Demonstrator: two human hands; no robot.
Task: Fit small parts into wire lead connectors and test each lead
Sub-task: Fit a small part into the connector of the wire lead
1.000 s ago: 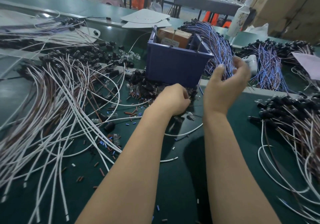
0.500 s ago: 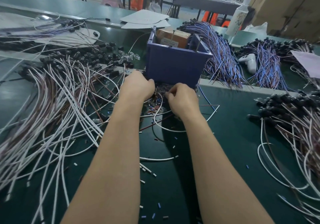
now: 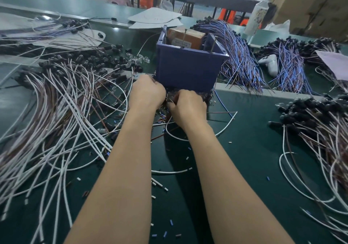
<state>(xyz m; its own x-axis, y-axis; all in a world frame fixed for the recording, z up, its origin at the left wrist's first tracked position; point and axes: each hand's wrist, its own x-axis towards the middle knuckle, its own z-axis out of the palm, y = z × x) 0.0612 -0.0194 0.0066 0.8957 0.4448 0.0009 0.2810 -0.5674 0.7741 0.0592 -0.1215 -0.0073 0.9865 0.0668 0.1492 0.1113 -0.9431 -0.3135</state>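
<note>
My left hand (image 3: 146, 91) and my right hand (image 3: 188, 108) sit knuckles-up, close together, just in front of a blue bin (image 3: 188, 70). Both are curled over a heap of small dark parts (image 3: 208, 96) at the foot of the bin. A white and brown wire lead (image 3: 225, 126) loops out from under my right hand, which pinches its near end. The fingertips of both hands are hidden, so what my left hand holds cannot be seen.
A big fan of white and brown leads (image 3: 66, 112) covers the mat on the left, with another pile (image 3: 320, 130) on the right. Blue wire bundles (image 3: 239, 59) and a white handset (image 3: 269, 63) lie behind. Cut sleeve bits (image 3: 163, 232) litter the mat.
One second ago my right hand was raised by the blue wire bundle. It has come down beside my left hand, which shifted left, and a white and brown lead now lies under them.
</note>
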